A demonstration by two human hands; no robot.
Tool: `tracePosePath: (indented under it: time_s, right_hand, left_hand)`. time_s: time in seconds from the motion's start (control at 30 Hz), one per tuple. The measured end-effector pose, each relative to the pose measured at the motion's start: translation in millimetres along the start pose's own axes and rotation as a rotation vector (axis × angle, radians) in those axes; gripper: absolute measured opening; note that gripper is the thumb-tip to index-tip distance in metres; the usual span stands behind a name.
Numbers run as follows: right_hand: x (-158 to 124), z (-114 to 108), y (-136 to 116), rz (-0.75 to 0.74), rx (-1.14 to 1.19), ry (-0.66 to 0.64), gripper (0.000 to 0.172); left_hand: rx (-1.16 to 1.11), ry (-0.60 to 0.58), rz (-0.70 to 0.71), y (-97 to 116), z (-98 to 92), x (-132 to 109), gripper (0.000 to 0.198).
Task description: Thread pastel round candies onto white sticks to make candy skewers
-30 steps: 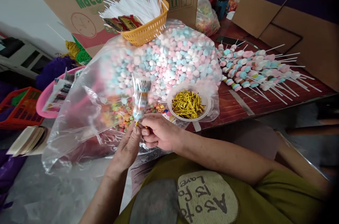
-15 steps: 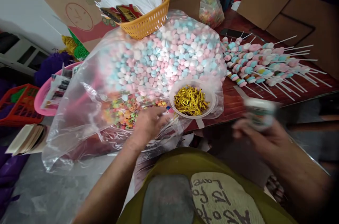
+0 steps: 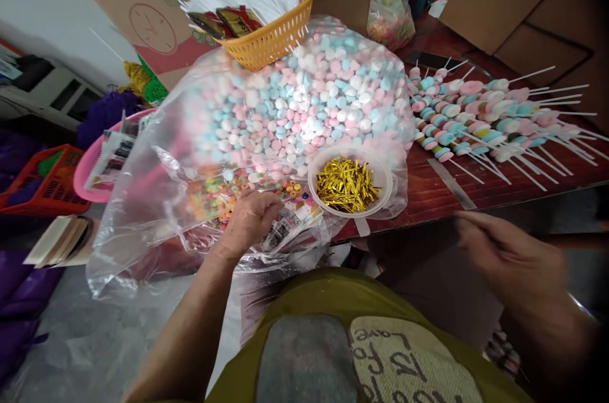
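Note:
My left hand (image 3: 250,219) is closed over the front of the clear plastic bag, its fingers curled down beside orange and green ring candies (image 3: 226,190). Printed clear packets (image 3: 288,225) lie against its fingertips; whether it grips one is hidden. To the right, past the table edge, my right hand (image 3: 514,260) is in the air with its fingers pressed together. I cannot make out anything in its pinch. Between the hands stands a round plastic bowl (image 3: 387,190) of gold twist ties (image 3: 347,184). Marshmallow skewers (image 3: 485,114) lie piled on the table beyond my right hand.
A large bag of pink, white and blue marshmallows (image 3: 304,98) covers the table's middle. On it rests a yellow basket (image 3: 271,38) of white sticks. Cardboard boxes (image 3: 166,22) stand behind. At the left are a pink basket (image 3: 85,168) and a red crate (image 3: 42,184).
The blurred white object in my right hand is no longer visible there. My left hand has drawn slightly left and curled, and printed packets now show beside it. The view has shifted a little.

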State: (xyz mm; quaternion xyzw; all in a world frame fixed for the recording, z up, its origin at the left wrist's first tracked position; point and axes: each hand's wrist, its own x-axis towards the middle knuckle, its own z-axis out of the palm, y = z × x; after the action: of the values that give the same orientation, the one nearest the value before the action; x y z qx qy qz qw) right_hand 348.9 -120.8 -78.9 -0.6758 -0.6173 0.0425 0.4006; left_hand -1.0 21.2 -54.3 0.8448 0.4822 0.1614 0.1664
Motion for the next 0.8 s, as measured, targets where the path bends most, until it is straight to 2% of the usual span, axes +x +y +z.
tracePosePath:
  time_s: [0.03, 0.07, 0.13, 0.17, 0.2, 0.23, 0.3, 0.4, 0.5, 0.57, 0.67, 0.73, 0.8]
  right_hand:
    - [20, 20, -24, -0.083, 0.016, -0.037, 0.022]
    - [38, 41, -51, -0.269, 0.062, -0.085, 0.020]
    - [64, 83, -101, -0.510, 0.175, -0.267, 0.029]
    - [73, 101, -120, -0.542, 0.228, -0.382, 0.032]
    - [79, 117, -134, -0.490, 0.252, -0.451, 0.022]
    - [83, 130, -143, -0.429, 0.244, -0.487, 0.016]
    - [88, 147, -146, -0.331, 0.194, -0.493, 0.017]
    - [95, 157, -133, -0.294, 0.083, -0.459, 0.023]
    - [106, 159, -123, -0.295, -0.016, -0.470, 0.027]
    - [114, 159, -121, -0.310, -0.054, -0.481, 0.028]
    - [123, 155, -124, -0.342, -0.056, -0.477, 0.022]
    - [125, 148, -128, -0.387, 0.062, -0.466, 0.018]
    - [123, 136, -133, -0.363, 0.271, -0.442, 0.017]
  left_hand:
    - [-0.046, -0.017, 0.049, 5, -11.4, -4, 0.018]
    - [-0.090, -0.036, 0.089, 10, -21.2, -8, 0.019]
    - [-0.168, -0.080, 0.121, 18, -33.6, -13, 0.018]
    - [-0.212, -0.092, 0.110, 20, -35.5, -14, 0.018]
    - [-0.272, -0.086, 0.082, 20, -34.2, -14, 0.018]
    - [-0.353, -0.063, 0.041, 18, -30.0, -12, 0.017]
    - [-0.531, -0.005, -0.051, 9, -14.7, -7, 0.020]
    - [-0.616, 0.067, -0.112, -10, 14.1, 5, 0.029]
    - [-0.529, 0.103, -0.106, -22, 28.2, 16, 0.021]
    - [-0.496, 0.083, -0.093, -24, 22.6, 20, 0.022]
    - [-0.362, 0.027, -0.009, -18, -0.4, 21, 0.023]
    - [-0.237, 0.036, 0.065, -8, -15.2, 19, 0.024]
    - [-0.162, 0.106, 0.095, 6, -22.4, 17, 0.025]
